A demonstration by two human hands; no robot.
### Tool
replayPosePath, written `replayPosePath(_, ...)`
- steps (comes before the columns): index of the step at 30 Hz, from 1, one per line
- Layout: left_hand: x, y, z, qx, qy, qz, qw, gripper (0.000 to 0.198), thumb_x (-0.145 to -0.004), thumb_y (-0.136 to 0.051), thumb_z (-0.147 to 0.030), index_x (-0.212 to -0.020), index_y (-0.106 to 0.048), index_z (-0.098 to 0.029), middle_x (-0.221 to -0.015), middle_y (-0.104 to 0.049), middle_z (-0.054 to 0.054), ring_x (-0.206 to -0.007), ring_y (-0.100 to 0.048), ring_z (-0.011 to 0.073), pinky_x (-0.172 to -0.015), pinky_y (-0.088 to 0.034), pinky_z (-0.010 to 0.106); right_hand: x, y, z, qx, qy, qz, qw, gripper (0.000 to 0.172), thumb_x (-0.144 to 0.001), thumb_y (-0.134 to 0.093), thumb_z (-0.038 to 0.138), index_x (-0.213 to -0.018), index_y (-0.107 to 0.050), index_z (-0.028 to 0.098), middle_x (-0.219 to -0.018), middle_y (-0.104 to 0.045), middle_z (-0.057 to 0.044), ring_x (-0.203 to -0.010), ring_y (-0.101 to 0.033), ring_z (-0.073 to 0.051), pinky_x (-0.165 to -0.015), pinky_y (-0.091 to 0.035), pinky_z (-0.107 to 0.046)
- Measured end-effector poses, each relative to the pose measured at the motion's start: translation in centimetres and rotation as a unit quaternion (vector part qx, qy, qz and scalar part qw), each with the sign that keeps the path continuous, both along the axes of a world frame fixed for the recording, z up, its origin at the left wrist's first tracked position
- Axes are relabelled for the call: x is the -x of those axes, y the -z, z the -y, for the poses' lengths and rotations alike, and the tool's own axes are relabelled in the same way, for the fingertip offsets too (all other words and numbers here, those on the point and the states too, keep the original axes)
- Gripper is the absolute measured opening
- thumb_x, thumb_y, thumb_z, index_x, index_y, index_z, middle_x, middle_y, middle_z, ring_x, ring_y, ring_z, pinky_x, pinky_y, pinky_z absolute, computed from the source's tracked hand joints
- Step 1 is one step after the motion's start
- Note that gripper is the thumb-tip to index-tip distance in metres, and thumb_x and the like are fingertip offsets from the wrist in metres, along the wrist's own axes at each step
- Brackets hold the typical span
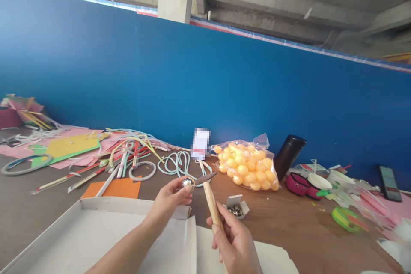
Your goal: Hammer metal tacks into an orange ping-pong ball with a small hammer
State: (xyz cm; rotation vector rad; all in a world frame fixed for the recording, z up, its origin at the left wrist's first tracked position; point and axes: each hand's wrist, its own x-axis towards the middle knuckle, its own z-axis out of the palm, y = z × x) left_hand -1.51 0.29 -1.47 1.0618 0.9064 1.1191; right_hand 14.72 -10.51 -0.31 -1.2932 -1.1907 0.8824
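Note:
My right hand (233, 235) is wrapped around the pale wooden handle of a hammer-like tool (212, 205). At the handle's upper end a dark head tapers to a point on the right. The fingers of my left hand (173, 195) pinch a shiny, rounded silver piece (188, 184) at the head's left end. Whether this piece belongs to the tool or is separate, I cannot tell. Just right of the tool stands a small open white box (244, 210) with small metal pieces inside. Under my forearms lies a large, shallow white box (128, 222).
A clear bag of orange balls (248, 167) lies behind my hands, with a black cylinder (290, 154) beside it. Cords (175, 162), coloured paper (72, 145) and sticks cover the left. Rightward are green tape (346, 219) and a phone (390, 183). A blue partition (205, 81) rises behind.

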Motion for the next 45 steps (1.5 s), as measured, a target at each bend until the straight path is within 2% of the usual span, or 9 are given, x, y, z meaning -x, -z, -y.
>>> replayPosePath(15,0.1,-0.3,0.3,0.019,-0.003,0.043,0.999,0.047,-0.068,-0.07,-0.038,-0.109,-0.061,-0.016,-0.086,-0.063,0.006,-0.074,-0.061,0.0144,-0.07,-0.053,0.026,0.3,-0.2,0.1,0.0,-0.001,0.012,1.0,0.046,-0.076,-0.056,0.029,-0.121,-0.057,0.016,-0.084,-0.068,-0.009,-0.048,-0.052,-0.01,-0.031,-0.037,-0.016)
replayPosePath(19,0.1,-0.8,0.5,0.046,0.029,0.098,0.994,0.037,-0.072,-0.068,-0.036,-0.102,-0.064,-0.016,-0.084,-0.062,0.005,-0.071,-0.06,0.0116,-0.066,-0.052,0.021,0.1,-0.2,0.2,-0.008,0.02,-0.009,1.0,0.048,-0.075,-0.058,0.031,-0.12,-0.057,0.015,-0.086,-0.068,-0.009,-0.049,-0.053,-0.011,-0.032,-0.038,-0.016)
replayPosePath(23,0.2,-1.1,0.7,0.051,0.048,0.136,0.988,0.025,-0.075,-0.066,-0.035,-0.091,-0.065,-0.016,-0.081,-0.06,0.003,-0.069,-0.059,0.0106,-0.063,-0.053,0.021,0.0,0.0,0.2,-0.011,0.042,-0.018,0.999,0.049,-0.076,-0.059,0.033,-0.121,-0.056,0.015,-0.086,-0.068,-0.01,-0.049,-0.053,-0.011,-0.032,-0.038,-0.017)
replayPosePath(30,0.1,-0.6,0.6,0.044,0.06,0.128,0.989,0.026,-0.076,-0.064,-0.034,-0.094,-0.064,-0.015,-0.087,-0.062,0.005,-0.067,-0.059,0.0105,-0.062,-0.054,0.022,0.4,0.4,0.3,-0.064,0.024,0.053,0.996,0.047,-0.075,-0.056,0.033,-0.119,-0.059,0.017,-0.092,-0.07,-0.011,-0.045,-0.053,-0.011,-0.042,-0.048,-0.022)
replayPosePath(45,0.0,-1.0,0.9,0.049,0.043,0.099,0.993,0.032,-0.07,-0.068,-0.039,-0.093,-0.067,-0.017,-0.079,-0.063,0.004,-0.064,-0.058,0.0115,-0.06,-0.053,0.023,0.2,-0.2,0.2,-0.017,0.02,0.034,0.999,0.047,-0.076,-0.057,0.031,-0.121,-0.057,0.016,-0.085,-0.069,-0.009,-0.049,-0.054,-0.012,-0.035,-0.041,-0.018)
